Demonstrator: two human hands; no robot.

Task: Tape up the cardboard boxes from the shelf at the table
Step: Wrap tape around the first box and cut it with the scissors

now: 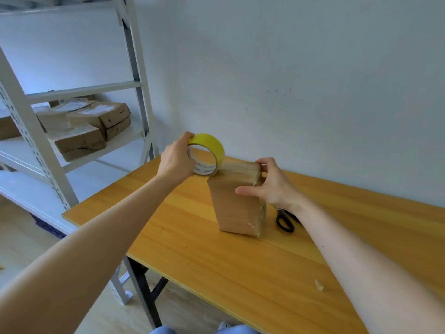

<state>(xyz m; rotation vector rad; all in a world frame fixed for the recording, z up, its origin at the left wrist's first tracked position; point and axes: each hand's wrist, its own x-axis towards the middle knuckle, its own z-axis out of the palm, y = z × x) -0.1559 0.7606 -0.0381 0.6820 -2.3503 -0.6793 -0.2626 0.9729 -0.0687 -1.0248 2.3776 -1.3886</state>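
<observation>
A brown cardboard box (234, 208) stands on end on the wooden table (216, 261). My right hand (269, 184) grips its upper right corner, thumb on the front face and fingers over the top. My left hand (177, 159) holds a yellow tape roll (208, 153) at the box's top left edge. A strip of tape runs from the roll across the top of the box. Several more cardboard boxes (96, 119) lie on the grey metal shelf (38, 150) at the left.
Black-handled scissors (285, 221) lie on the table just right of the box, partly behind my right wrist. A small scrap (319, 284) sits near the table's front right. A white wall rises close behind the table. The shelf frame stands against the table's left end.
</observation>
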